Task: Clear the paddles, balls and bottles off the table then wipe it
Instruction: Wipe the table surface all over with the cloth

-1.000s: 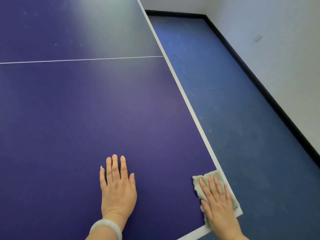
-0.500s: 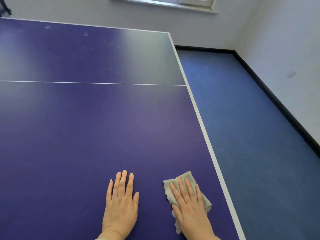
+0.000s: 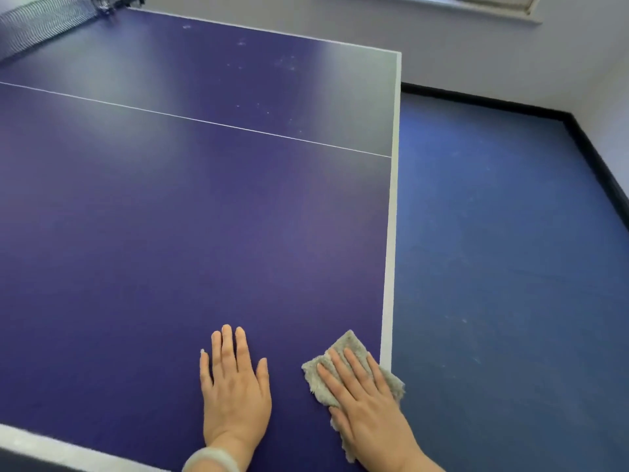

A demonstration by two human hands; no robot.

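Grey cloth lies pinned under my right hand, fingers straight, at the table's near right corner. My left hand lies flat, spread, bracing. Press evenly and overlap strokes; the far smudges probably need a longer reach.

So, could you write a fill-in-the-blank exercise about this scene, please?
1. The right hand presses a grey ____ flat on the table.
2. The left hand lies flat and holds ____.
3. The pale bracelet circles the ____ wrist.
Missing words: cloth; nothing; left.
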